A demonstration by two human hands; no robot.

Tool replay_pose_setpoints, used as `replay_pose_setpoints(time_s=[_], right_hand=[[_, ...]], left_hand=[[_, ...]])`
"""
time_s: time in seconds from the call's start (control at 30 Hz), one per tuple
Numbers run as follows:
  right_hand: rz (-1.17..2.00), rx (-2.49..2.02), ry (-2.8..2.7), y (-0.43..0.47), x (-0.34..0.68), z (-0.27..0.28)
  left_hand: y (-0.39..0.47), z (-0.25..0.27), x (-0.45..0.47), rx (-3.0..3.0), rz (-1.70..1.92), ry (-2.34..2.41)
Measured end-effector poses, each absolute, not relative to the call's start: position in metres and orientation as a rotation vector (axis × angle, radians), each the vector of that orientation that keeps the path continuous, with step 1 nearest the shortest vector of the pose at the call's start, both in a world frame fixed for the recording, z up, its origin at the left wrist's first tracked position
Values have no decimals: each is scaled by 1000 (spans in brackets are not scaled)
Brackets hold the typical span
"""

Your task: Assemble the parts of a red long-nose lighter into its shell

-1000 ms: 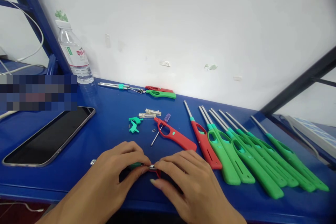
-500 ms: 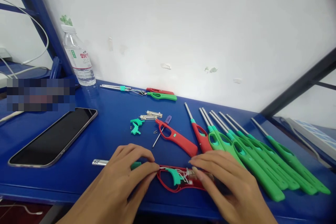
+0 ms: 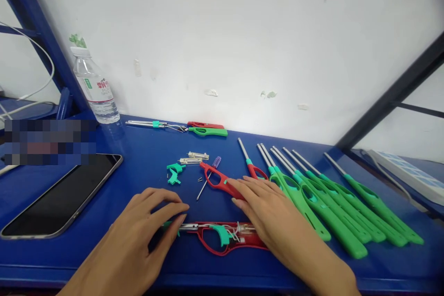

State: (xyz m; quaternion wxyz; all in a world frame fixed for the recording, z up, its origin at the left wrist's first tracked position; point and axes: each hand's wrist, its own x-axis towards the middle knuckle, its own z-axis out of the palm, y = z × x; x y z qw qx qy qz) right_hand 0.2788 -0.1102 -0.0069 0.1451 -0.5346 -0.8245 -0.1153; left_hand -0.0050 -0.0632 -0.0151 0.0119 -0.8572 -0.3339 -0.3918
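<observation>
An opened lighter half-shell (image 3: 222, 252), red, lies along the table's front with a green trigger (image 3: 222, 233), white wires and a clear part inside. My left hand (image 3: 142, 226) is closed around its metal tube and green collar, thumb and forefinger at the collar. Behind it is the loose red shell half (image 3: 217, 180). My right hand (image 3: 274, 212) has its fingers and thumb across that half's handle end, covering the end. My right wrist passes over the opened lighter's handle end and hides it.
A purple screwdriver (image 3: 215, 163), small screws, green triggers (image 3: 175, 173) and clear parts (image 3: 190, 160) lie behind. Several green lighters (image 3: 333, 208) line the right, beside a red one (image 3: 257, 172). A phone (image 3: 62, 194) and water bottle (image 3: 97, 88) stand left; tubes and shells lie by the wall.
My right hand has left the opened lighter's clear part and reached up and over to the loose red shell half. My left hand stays at the tube end. The view has shifted slightly.
</observation>
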Motion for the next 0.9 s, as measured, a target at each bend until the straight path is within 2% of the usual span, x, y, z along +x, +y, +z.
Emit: replay_pose_setpoints(time_s=[0.27, 0.5, 0.77, 0.9], right_hand=[[-239, -1687, -2263, -104, 270, -3], [-463, -1576, -2294, -111, 278, 2], [-252, -1292, -2438, -143, 307, 36], [-224, -1207, -2573, -147, 308, 36]], left_hand=[[-66, -26, -21, -2783, -930, -1015], [-71, -20, -10, -2636, -1155, -1158], [-91, -15, -10, -2621, -1287, -1776], [-88, -17, -9, -2666, -1119, -1441]])
